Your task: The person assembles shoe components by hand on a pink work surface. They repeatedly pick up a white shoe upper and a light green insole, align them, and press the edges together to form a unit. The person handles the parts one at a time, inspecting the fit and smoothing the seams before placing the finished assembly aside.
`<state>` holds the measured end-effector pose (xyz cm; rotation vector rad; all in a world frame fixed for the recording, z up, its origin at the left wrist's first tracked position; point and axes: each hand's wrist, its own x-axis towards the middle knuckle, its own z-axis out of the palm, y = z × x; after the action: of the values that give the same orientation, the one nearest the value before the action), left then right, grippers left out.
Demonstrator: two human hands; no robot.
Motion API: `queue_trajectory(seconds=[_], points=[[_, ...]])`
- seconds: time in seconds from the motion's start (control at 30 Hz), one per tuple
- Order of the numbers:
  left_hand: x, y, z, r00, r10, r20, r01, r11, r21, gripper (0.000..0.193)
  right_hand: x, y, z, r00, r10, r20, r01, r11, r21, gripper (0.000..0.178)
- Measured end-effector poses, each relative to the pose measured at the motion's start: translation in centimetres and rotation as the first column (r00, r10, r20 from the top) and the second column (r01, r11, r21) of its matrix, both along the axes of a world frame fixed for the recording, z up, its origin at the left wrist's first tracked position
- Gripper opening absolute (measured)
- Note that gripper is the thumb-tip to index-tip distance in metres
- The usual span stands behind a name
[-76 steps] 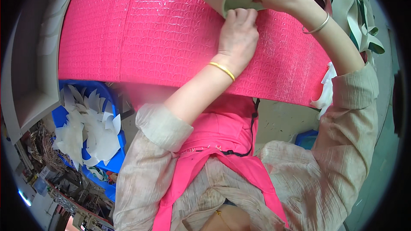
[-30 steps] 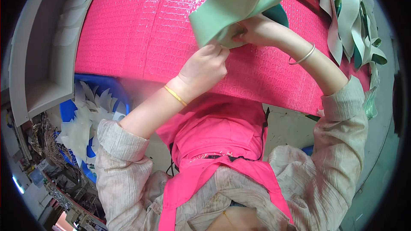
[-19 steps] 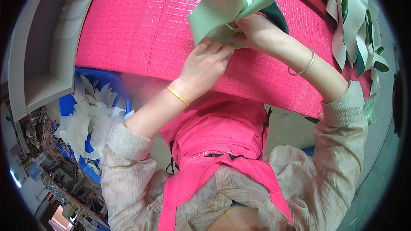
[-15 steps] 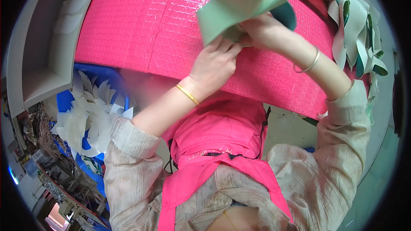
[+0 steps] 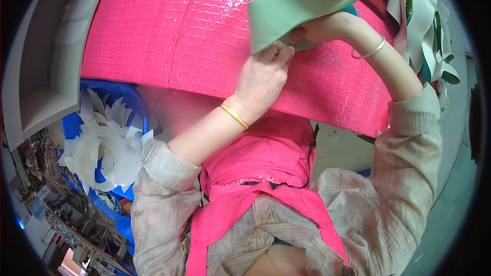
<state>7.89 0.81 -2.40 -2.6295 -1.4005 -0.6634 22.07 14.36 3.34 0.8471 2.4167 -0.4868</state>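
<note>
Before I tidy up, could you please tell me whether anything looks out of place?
Mainly the blue bin at left: its pale cut pieces jut untidily past the rim. The curled green strip being handled shows no clear damage.

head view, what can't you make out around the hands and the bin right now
All in the head view:
- right hand: some fingers hidden behind the pale green sheet
- that sheet's far end: cut off by the upper edge
- blue bin: its bottom mostly covered by white cut pieces
- clutter at left: too small and dark
</note>
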Motion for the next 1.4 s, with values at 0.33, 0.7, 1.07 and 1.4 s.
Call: queue_trajectory(seconds=[0.33,0.7,1.07,1.4], points=[[-0.8,-0.7,1.9,0.977,-0.032,-0.211,0.028,0.999,-0.021,0.040,1.5,0.3,0.8,0.955,-0.066,-0.290,0.038,0.994,-0.102,0.043],[-0.3,-1.8,0.2,0.972,0.141,0.185,-0.095,0.967,-0.238,0.046,-0.5,-0.7,0.2,0.980,-0.092,-0.177,0.090,0.996,-0.021,0.036],[2.5,-0.8,0.7,0.984,0.176,-0.017,-0.177,0.982,-0.071,0.043,1.3,-1.0,-0.5,0.836,0.337,-0.432,-0.173,0.911,0.375,0.026],[4.1,-0.3,-0.3,0.977,0.197,-0.084,-0.200,0.979,-0.034,0.037,1.5,0.9,-0.7,0.925,0.354,-0.140,-0.303,0.908,0.290,0.014]])
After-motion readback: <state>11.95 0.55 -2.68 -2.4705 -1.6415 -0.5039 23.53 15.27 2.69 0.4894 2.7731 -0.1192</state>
